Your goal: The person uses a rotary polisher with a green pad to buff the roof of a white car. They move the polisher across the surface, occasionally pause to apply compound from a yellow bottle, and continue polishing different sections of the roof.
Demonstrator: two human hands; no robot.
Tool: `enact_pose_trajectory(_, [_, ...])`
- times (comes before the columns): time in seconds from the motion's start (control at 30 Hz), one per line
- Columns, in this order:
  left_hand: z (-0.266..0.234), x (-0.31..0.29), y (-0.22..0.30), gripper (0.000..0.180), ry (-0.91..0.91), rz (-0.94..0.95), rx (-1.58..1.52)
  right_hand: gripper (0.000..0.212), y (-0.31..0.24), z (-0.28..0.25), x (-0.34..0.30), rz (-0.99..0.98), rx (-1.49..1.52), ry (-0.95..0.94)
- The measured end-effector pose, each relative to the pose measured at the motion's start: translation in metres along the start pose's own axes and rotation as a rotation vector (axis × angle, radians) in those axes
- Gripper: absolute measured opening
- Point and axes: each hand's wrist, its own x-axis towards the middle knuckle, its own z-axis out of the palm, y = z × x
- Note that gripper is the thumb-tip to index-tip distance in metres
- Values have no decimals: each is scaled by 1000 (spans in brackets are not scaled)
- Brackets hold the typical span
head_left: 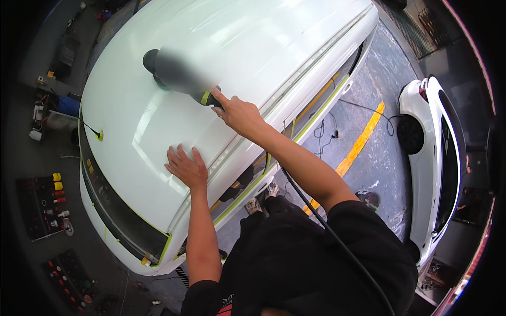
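A white car roof [118, 113] spreads out in front of me, glossy with reflections. My right hand [240, 117] is closed around the rear handle of a black power polisher [171, 73], whose head rests on the roof; much of its body is blurred. My left hand [188, 166] lies on the roof near its side edge, fingers spread, holding nothing. Yellow-green masking tape [168, 245] lines the window edges and the base of the roof antenna [90, 127].
A black cord [342, 242] hangs over my right side. More cable [321, 131] lies on the grey floor by a yellow line [361, 139]. Another white car [429, 142] stands at right. At far left are a tool cart [47, 116] and racks of small items [47, 203].
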Motion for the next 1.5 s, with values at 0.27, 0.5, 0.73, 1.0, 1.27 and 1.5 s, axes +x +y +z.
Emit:
enact_pose_trajectory(0.27, [4, -3, -5, 50, -45, 5, -13, 74, 9, -3, 13, 229, 156, 117])
enact_pose_trajectory(0.5, [8, -2, -5, 49, -43, 0, 10, 72, 84, -37, 71, 227, 204, 306])
enact_pose_trajectory(0.73, [9, 0, -3, 50, -34, 11, 2, 71, 84, -33, 76, 268, 227, 334])
enact_pose_trajectory(1.0, [10, -3, -5, 50, -16, -1, -6, 71, 82, -42, 57, 224, 194, 216])
enact_pose_trajectory(1.27, [6, -5, -2, 49, -32, -10, -6, 72, 85, -33, 60, 210, 219, 195])
enact_pose_trajectory(1.5, [10, -4, -5, 50, -18, 17, 15, 73, 74, -21, 9, 146, 157, 128])
